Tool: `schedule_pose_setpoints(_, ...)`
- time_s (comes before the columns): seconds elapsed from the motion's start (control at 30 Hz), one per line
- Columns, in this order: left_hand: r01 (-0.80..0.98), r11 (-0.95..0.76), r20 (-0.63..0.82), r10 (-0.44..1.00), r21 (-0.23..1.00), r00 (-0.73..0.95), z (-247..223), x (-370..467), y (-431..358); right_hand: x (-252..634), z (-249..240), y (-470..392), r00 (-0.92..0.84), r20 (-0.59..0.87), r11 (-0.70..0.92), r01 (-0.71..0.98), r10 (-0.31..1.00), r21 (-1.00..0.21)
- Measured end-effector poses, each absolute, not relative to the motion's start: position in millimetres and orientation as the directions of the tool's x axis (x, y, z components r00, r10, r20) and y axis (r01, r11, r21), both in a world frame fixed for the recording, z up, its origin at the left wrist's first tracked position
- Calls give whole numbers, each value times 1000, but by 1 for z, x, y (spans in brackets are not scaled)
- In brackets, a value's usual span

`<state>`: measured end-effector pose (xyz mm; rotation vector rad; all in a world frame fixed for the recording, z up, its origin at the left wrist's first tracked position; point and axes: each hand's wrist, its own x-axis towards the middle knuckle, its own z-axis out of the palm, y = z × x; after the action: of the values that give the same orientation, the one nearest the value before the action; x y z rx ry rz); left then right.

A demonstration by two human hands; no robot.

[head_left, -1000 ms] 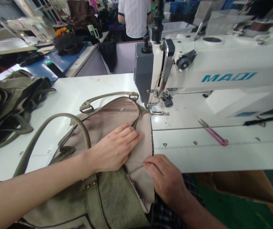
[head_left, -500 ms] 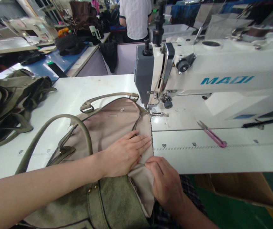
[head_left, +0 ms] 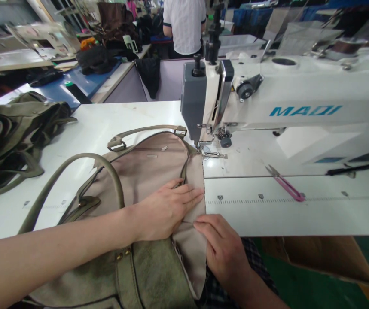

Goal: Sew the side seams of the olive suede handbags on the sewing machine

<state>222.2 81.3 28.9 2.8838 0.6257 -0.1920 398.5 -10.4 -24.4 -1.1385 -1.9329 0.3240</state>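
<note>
An olive-green handbag [head_left: 152, 270] with a beige lining [head_left: 148, 171] lies partly on the sewing table, its zip open. My left hand [head_left: 168, 208] rests flat on the lining, fingers stretched toward its right edge. Lower down, my right hand [head_left: 223, 242] pinches the lining's edge between thumb and fingers. The far end of that edge sits under the presser foot of the sewing machine [head_left: 199, 143]. One bag handle [head_left: 116, 180] arches up beside my left forearm; the other handle [head_left: 152, 128] lies behind the opening.
Pink-handled thread snips [head_left: 287, 186] lie on the table [head_left: 236, 219] to the right. Olive bag pieces [head_left: 10, 137] are heaped at the left. A black thread spool [head_left: 77, 92] lies behind them. A person in a white shirt [head_left: 184, 25] stands beyond; a cardboard box [head_left: 326, 257] is below.
My right hand has shifted slightly down and left along the lining's edge, still pinching it. My left hand stays flat on the lining. The view has moved very slightly.
</note>
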Motion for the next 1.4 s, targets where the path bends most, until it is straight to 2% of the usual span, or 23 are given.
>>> schedule_pose_setpoints(0.2, 518, -841, -196, 488, 156, 850, 39, 219, 89, 420, -13, -16, -458, 453, 638, 633, 765, -438)
schedule_pose_setpoints(0.3, 503, -847, -233, 461, 171, 856, 45, 222, 92, 431, -9, -12, -592, 391, 710, 592, 704, -382)
schedule_pose_setpoints(0.37, 494, -854, -257, 446, 164, 857, 48, 225, 92, 435, -11, -6, -633, 427, 763, 555, 646, -331)
schedule_pose_setpoints(0.5, 492, -861, -271, 448, 125, 852, 51, 231, 89, 436, -18, 6, -653, 536, 841, 472, 535, -265)
schedule_pose_setpoints(0.67, 493, -865, -259, 457, 91, 851, 47, 234, 93, 437, -17, 18, -600, 580, 824, 499, 551, -268)
schedule_pose_setpoints(0.8, 487, -871, -301, 447, 70, 843, 47, 234, 110, 444, -13, 30, -645, 557, 840, 501, 523, -209)
schedule_pose_setpoints(0.9, 523, -847, -324, 471, 94, 821, 50, 235, 121, 449, -13, 38, -686, 516, 849, 495, 513, -185)
schedule_pose_setpoints(1.0, 580, -797, -346, 503, 168, 792, 58, 236, 123, 452, -13, 43, -693, 501, 847, 499, 518, -186)
schedule_pose_setpoints(1.17, 626, -713, -497, 438, 315, 749, 81, 237, 116, 452, -13, 48, -727, 464, 855, 494, 506, -158)
schedule_pose_setpoints(1.3, 674, -674, -548, 456, 302, 701, 88, 235, 124, 448, -19, 56, -744, 448, 856, 505, 495, -108)
schedule_pose_setpoints(1.4, 680, -673, -506, 495, 290, 706, 85, 232, 133, 446, -24, 65, -729, 441, 839, 530, 523, -119)
